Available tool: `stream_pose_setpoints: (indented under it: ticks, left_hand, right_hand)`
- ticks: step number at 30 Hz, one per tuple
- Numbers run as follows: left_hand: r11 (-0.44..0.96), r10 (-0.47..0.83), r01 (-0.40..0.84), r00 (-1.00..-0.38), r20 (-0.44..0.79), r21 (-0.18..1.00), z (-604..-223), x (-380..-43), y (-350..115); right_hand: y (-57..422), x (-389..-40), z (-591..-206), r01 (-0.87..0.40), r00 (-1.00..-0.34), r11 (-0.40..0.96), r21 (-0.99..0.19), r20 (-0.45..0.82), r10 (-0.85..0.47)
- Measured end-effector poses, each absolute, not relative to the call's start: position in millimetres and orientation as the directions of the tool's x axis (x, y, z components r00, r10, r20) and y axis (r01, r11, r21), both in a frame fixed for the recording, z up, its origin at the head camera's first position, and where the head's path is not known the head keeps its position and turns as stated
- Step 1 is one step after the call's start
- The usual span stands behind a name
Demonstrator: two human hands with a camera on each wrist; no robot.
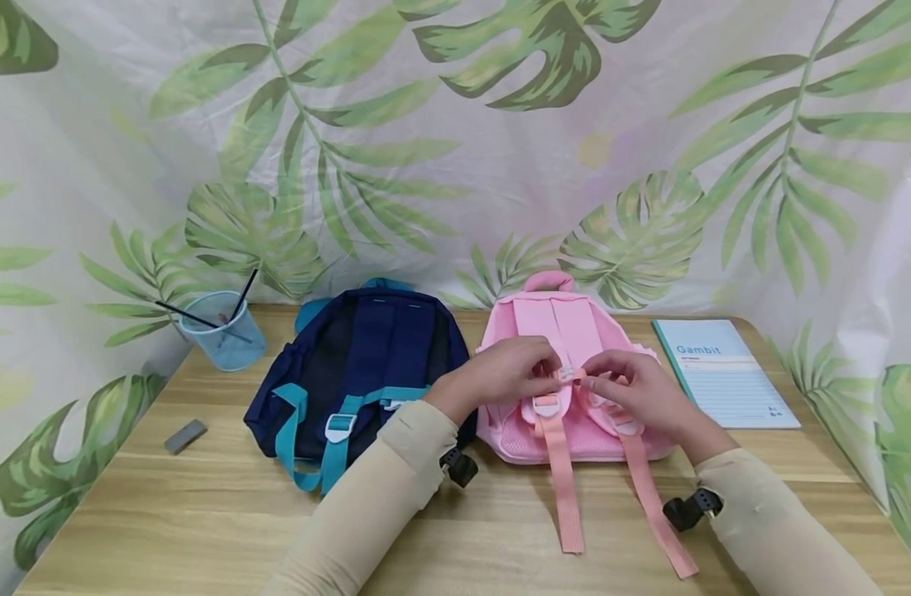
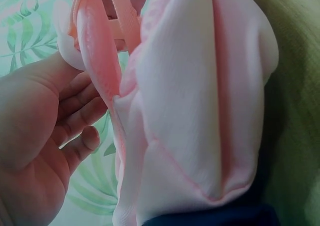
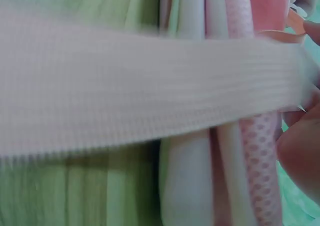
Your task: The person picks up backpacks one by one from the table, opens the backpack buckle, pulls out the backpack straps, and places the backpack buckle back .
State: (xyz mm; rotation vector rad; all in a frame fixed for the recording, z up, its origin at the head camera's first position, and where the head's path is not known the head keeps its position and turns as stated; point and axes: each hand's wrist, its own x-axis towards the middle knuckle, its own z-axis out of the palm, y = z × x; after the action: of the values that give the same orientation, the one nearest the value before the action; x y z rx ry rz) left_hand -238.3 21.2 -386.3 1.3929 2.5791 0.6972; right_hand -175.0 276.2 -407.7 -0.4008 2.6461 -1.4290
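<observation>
A pink backpack (image 1: 555,319) stands upright on the table, its shoulder straps facing me. Both hands meet in front of it at a small pale buckle (image 1: 568,374) on a peach chest strap. My left hand (image 1: 518,372) pinches the buckle's left side between thumb and fingertips; in the left wrist view, the other fingers (image 2: 80,111) curl loosely beside the shoulder strap (image 2: 97,41). From the right, my right hand (image 1: 637,389) pinches the strap end by the buckle. A loose webbing tail (image 3: 150,86) crosses the right wrist view, blurred, hiding part of the bag.
A navy backpack (image 1: 384,348) with teal straps stands left of the pink one, under my left forearm. Further left are a blue mesh pen cup (image 1: 232,343) with dark pencils and a grey eraser (image 1: 185,436). A notebook (image 1: 726,381) lies at the right.
</observation>
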Motion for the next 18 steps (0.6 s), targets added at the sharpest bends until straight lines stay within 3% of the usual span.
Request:
stream_pose_setpoints:
  ticks: [18]
  left_hand:
    - [0.448,0.814,0.749,-0.568,0.124,0.488,-384.6,-238.5,20.6]
  right_hand:
    - [274.2,-177.4,-401.3,-0.166,-0.964,0.428,-0.888,0.055,-0.259]
